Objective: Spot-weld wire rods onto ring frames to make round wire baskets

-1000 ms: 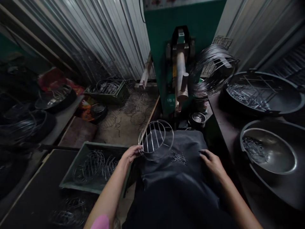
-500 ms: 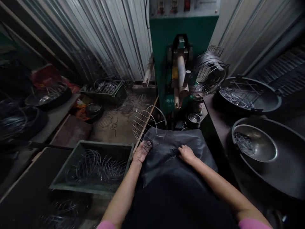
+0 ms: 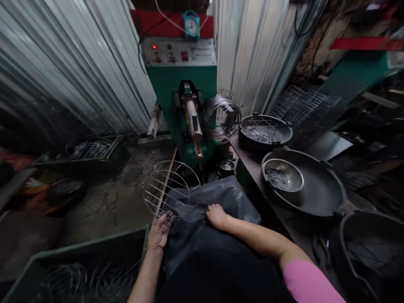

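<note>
A round wire rack (image 3: 167, 191), made of rings with several parallel bars across, rises above the dark cloth (image 3: 221, 195) over my lap. My left hand (image 3: 160, 230) grips its lower edge, fingers curled round the wire with the palm partly turned up. On the cloth, my right hand (image 3: 217, 216) is closed, fingertips down beside a few small dark wire bits (image 3: 203, 215). Its fingers hide whatever is between them. Beyond the rack stands a green machine (image 3: 164, 84) with a metal electrode arm (image 3: 193, 120) pointing toward me.
At lower left, a green crate (image 3: 88, 246) holds wire racks; another crate (image 3: 85, 149) sits farther back. To the right, a black pan (image 3: 318, 185) contains a metal bowl (image 3: 295, 172) of small wire pieces. A wire coil (image 3: 210, 120) hangs beside the machine. Pliers (image 3: 322, 252) lie at right.
The view has swung right and up, bringing the machine's top panel and clock into sight. My left hand still holds the wire rack; my right hand stays low on the cloth.
</note>
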The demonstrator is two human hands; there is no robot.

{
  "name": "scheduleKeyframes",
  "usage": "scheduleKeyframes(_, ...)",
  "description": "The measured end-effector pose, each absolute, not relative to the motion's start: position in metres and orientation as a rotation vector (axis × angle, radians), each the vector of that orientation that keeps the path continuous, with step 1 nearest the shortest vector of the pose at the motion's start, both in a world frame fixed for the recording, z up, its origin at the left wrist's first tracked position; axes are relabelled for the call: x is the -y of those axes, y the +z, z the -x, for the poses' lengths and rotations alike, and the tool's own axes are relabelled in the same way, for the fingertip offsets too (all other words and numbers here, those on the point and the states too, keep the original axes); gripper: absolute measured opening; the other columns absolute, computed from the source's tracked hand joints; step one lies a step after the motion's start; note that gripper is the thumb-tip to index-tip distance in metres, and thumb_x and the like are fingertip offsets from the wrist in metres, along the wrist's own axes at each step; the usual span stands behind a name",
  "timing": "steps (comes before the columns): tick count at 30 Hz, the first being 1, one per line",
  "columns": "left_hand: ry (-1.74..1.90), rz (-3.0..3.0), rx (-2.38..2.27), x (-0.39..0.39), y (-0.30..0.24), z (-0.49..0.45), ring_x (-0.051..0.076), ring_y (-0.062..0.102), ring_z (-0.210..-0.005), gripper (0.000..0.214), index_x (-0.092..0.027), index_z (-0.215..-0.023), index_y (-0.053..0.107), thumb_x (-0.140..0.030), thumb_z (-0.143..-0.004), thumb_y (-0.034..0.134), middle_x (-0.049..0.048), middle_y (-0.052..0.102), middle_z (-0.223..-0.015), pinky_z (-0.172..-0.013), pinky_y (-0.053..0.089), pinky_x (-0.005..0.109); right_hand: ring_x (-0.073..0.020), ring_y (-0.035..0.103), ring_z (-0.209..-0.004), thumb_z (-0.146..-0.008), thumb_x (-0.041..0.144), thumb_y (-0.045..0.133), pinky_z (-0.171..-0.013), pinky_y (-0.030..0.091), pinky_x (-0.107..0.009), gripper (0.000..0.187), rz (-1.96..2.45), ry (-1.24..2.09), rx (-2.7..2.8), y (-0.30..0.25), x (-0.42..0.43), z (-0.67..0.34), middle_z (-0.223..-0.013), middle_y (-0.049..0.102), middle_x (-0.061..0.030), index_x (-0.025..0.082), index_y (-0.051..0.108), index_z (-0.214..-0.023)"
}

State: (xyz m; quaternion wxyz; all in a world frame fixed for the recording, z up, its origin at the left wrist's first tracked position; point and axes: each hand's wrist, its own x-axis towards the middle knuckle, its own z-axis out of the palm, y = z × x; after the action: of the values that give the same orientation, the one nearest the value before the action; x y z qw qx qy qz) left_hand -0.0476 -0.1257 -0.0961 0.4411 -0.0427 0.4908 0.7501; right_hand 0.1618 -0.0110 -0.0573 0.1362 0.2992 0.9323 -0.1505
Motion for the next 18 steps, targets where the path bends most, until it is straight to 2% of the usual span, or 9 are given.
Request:
scheduleKeyframes(6, 1.841, 0.043, -1.276, 0.125, -0.1, 0.047, 0.015, 0.064, -0.079, 0.02, -0.016, -0.083, 0.061, -0.011, -0.064, 0.066, 0.0026, 0.067, -0.082, -0.08, 0.05, 0.029, -0.0198, 0.062, -0.086, -0.079, 0.01, 0.051, -0.069, 0.044, -0.025, 0.021, -1.028, -0.734, -2.645, -0.051, -0.02, -0.186, -0.096, 0.066, -0.0111, 0.012, 0.061, -0.098)
scheduleKeyframes(11, 1.842, 0.071, -1.303, 0.122, -0.094, 0.046, 0.016, 0.065, -0.078, 0.022, -0.016, -0.082, 0.059, -0.014, -0.062, 0.069, 0.0034, 0.067, -0.079, -0.081, 0.05, 0.033, -0.0152, 0.062, -0.081, -0.086, 0.015, 0.043, -0.064, 0.044, -0.02, 0.024, -1.093, -0.98, -2.576, -0.045, -0.049, -0.202, -0.095, 0.067, -0.0078, 0.01, 0.057, -0.104)
scheduleKeyframes(13, 1.846, 0.063, -1.296, 0.121, -0.092, 0.046, 0.016, 0.065, -0.077, 0.025, -0.015, -0.083, 0.059, -0.016, -0.061, 0.071, 0.0039, 0.067, -0.08, -0.081, 0.05, 0.034, -0.0153, 0.062, -0.077, -0.086, 0.017, 0.043, -0.062, 0.044, -0.021, 0.024, -1.061, -1.027, -2.531, -0.046, -0.056, -0.203, -0.091, 0.068, -0.0069, 0.01, 0.058, -0.103)
scheduleKeyframes(18, 1.882, 0.086, -1.271, 0.118, -0.094, 0.048, 0.017, 0.065, -0.076, 0.032, -0.015, -0.086, 0.06, -0.018, -0.056, 0.073, 0.0045, 0.068, -0.08, -0.081, 0.05, 0.035, -0.0222, 0.061, -0.088, -0.076, 0.013, 0.054, -0.073, 0.043, -0.026, 0.012, -0.951, -0.981, -2.471, -0.052, -0.052, -0.183, -0.092, 0.067, -0.0116, 0.012, 0.063, -0.085)
